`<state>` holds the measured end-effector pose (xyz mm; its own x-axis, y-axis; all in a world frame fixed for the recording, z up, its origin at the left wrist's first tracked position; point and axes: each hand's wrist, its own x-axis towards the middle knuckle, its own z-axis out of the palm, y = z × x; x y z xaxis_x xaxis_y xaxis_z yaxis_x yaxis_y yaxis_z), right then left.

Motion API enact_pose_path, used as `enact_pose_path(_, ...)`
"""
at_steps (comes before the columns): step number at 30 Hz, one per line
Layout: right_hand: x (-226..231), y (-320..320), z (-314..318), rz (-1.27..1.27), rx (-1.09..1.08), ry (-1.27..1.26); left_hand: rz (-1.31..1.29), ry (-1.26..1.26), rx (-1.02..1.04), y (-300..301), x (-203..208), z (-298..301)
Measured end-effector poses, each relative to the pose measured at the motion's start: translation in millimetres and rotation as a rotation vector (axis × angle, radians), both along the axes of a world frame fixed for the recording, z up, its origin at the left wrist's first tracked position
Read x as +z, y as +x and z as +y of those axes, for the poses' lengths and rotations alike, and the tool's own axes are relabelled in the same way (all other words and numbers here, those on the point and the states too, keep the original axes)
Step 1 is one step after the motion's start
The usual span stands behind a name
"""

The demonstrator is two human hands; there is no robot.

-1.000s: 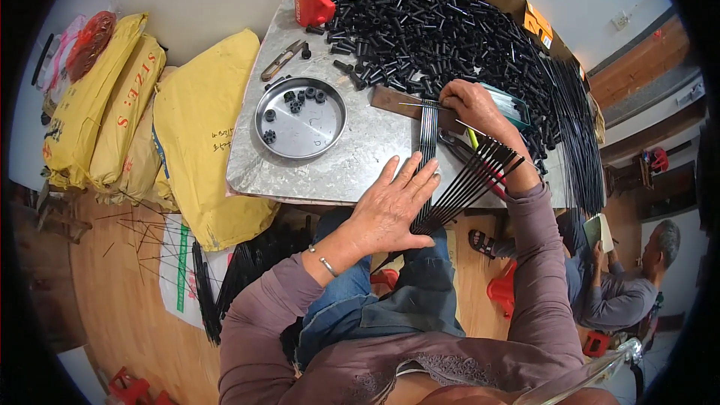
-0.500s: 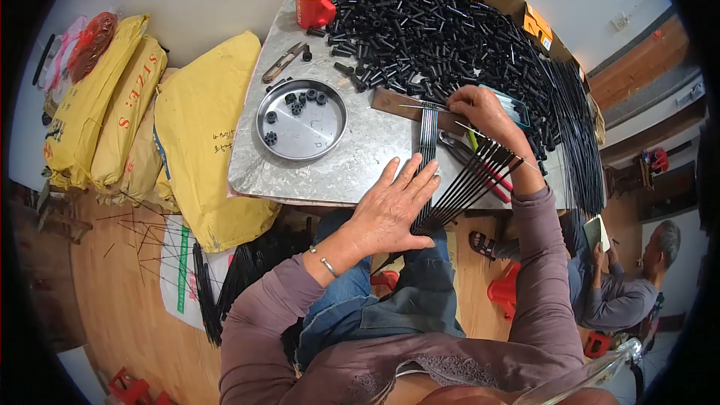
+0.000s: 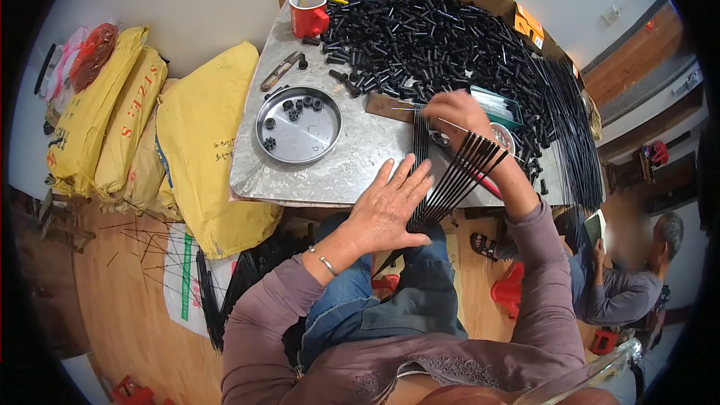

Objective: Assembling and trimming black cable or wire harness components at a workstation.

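My left hand (image 3: 386, 214) lies flat with its fingers spread, resting against a fan of thin black strips (image 3: 454, 187) at the table's near edge. Part of the strips run up as a close, flat band (image 3: 421, 135); the others spread to the right, with a thin metal rod across their upper ends. My right hand (image 3: 459, 116), smeared by motion, is closed at the top of the band, next to a brown wooden block (image 3: 388, 107). A second thin rod lies over that block and ends at my fingers. What they pinch is hidden.
A big heap of black bolt-like pieces (image 3: 427, 37) covers the table's back. A round metal dish (image 3: 300, 142) holds several small black parts. Nearby are a red mug (image 3: 308, 16), a folding knife (image 3: 281, 71) and a green box (image 3: 496, 107). Yellow sacks (image 3: 206, 135) stand left. Another person (image 3: 622, 285) sits right.
My right hand has moved left and slightly down, over the top of the band. My left hand stays flat in place. The view has shifted a little, and the green box shows more.
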<state>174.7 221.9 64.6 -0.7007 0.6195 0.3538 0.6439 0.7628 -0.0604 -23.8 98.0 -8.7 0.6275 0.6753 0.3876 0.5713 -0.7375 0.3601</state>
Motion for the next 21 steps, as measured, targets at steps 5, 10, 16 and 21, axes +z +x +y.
enact_pose_path(5, -29.0, -12.6, -26.7, -0.225, 0.142, 0.138, 0.039, -0.062, 0.028, -3.9, 3.4, -3.4)
enact_pose_path(10, -16.7, 14.2, -8.8, -0.171, 0.226, 0.226, -0.207, -0.071, -0.129, -1.2, 10.1, 8.5)
enact_pose_path(16, 61.7, -38.0, -93.9, 0.383, 0.44, -1.181, -1.055, 0.373, -0.013, -60.1, 194.5, 34.4)
enact_pose_path(21, 22.0, -41.3, -148.9, 0.51, 0.329, -1.618, -1.062, 0.214, 0.215, -62.0, 172.0, 0.2)
